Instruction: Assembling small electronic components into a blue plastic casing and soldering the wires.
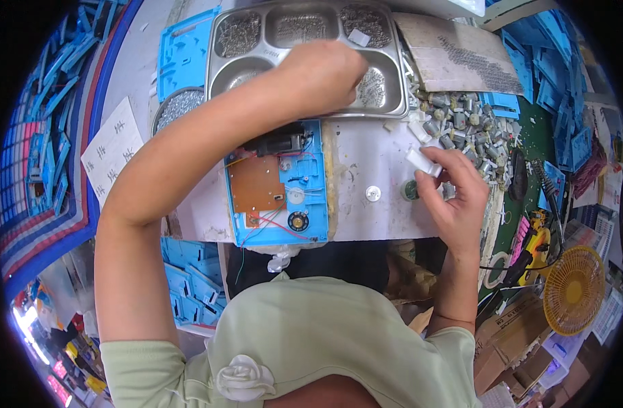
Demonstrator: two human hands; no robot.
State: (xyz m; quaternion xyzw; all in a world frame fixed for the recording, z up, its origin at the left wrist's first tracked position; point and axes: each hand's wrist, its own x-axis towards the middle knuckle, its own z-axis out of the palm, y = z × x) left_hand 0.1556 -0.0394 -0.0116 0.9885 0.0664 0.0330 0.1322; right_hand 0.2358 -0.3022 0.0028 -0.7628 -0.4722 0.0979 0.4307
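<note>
My left hand [332, 76] reaches across to the steel compartment tray [274, 54], its fingers curled down at the near right compartment of small metal parts; the fingertips are hidden. Between the thumb and fingers of my right hand [457, 190] is a small white plastic piece [422, 163], held over the table beside a pile of small motors [461, 126]. In front of me lies an opened blue plastic casing [257, 234] with a brown circuit board [255, 185], a round black speaker [298, 221], thin wires and a white gear [296, 196] in it.
A white disc [372, 194] and a green round part [410, 190] lie on the table. A bowl of small metal parts [181, 109] and a tally sheet [112, 149] are at left. Blue casings heap on both sides. A cardboard sheet [454, 51] and an orange fan [574, 291] are at right.
</note>
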